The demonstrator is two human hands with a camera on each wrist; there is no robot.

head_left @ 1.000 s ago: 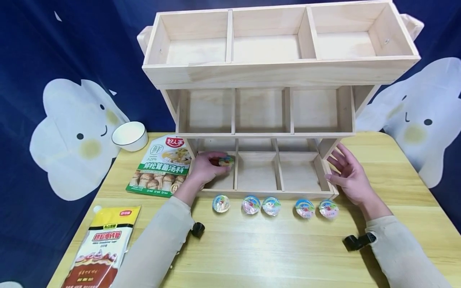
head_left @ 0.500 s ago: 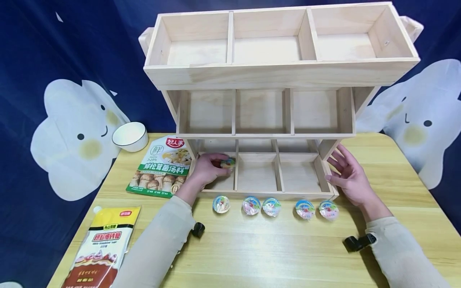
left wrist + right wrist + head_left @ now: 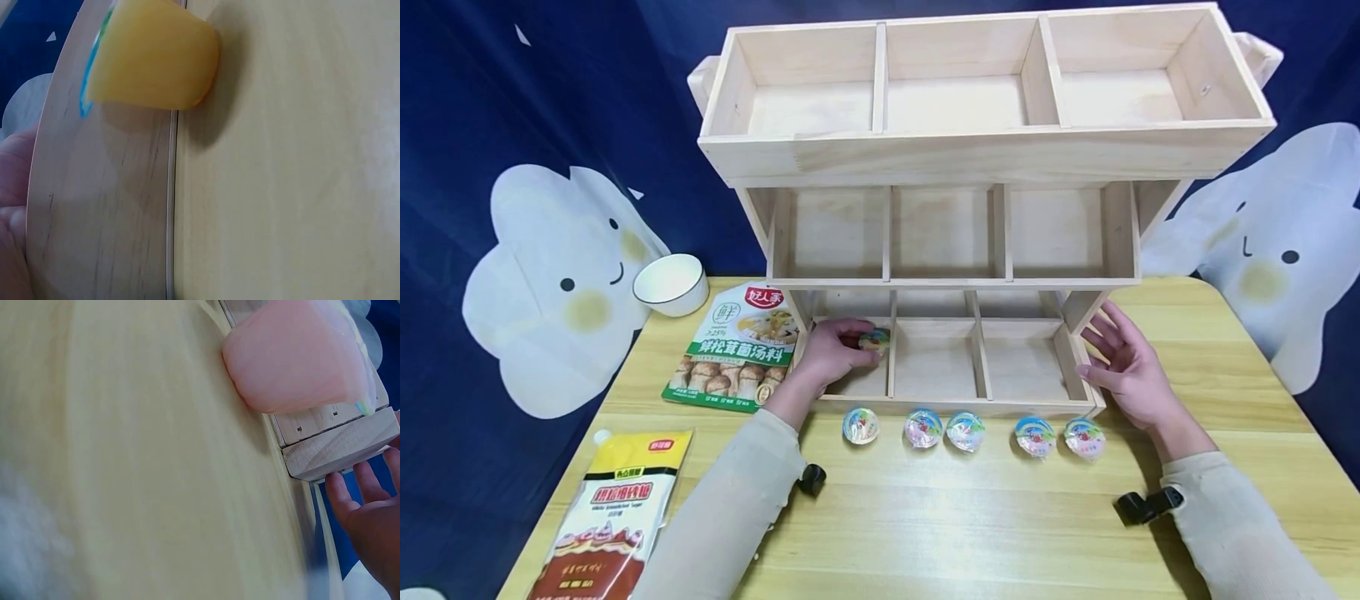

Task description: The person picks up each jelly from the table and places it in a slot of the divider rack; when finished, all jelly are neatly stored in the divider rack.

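In the head view, my left hand (image 3: 833, 354) reaches into the lower left compartment of a wooden three-tier shelf (image 3: 936, 408). Its fingers pinch a small jelly cup (image 3: 874, 340) close to the divider. Part of that hand (image 3: 14, 212) shows behind the wooden front board in the left wrist view, where the held cup is hidden. My right hand (image 3: 1126, 367) rests against the right end of the bottom tier, fingers loosely bent, thumb near the front corner. The right wrist view shows its fingertips (image 3: 340, 490) touching the wooden end.
Several jelly cups, including a yellow one (image 3: 860, 425) and a pink one (image 3: 1084, 437), line the table before the shelf. At left are a mushroom soup packet (image 3: 730, 346), a white bowl (image 3: 670, 284) and a sugar pouch (image 3: 613, 508). The upper tiers overhang the bottom one.
The left hand and its jelly cup have shifted very slightly to the right and toward the front within the compartment. The right hand stays in place.
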